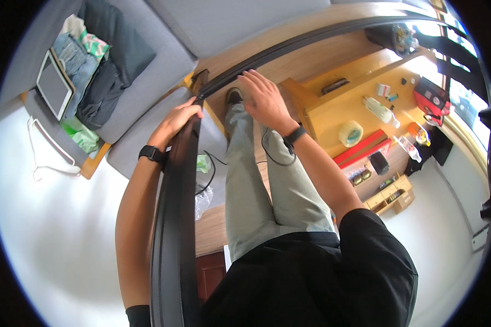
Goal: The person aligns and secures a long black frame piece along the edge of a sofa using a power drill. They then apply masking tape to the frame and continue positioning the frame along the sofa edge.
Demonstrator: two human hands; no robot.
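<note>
Head view: one long frame [174, 234], black-brown with a slight sheen, whose two lengths met at a corner just beside the left grip [175, 121], closed on it. Right grip [265, 102] was open, fingertips at the far length. Small white mark [168, 148], nearer the wearer than the left grip, was illegible.

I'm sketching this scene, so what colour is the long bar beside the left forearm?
The long bar is black, seen best in the head view.

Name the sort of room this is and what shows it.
Most likely a home's living room: a grey sofa, clothes lying on it, and a wooden table holding loose items such as a roll of tape.
</note>
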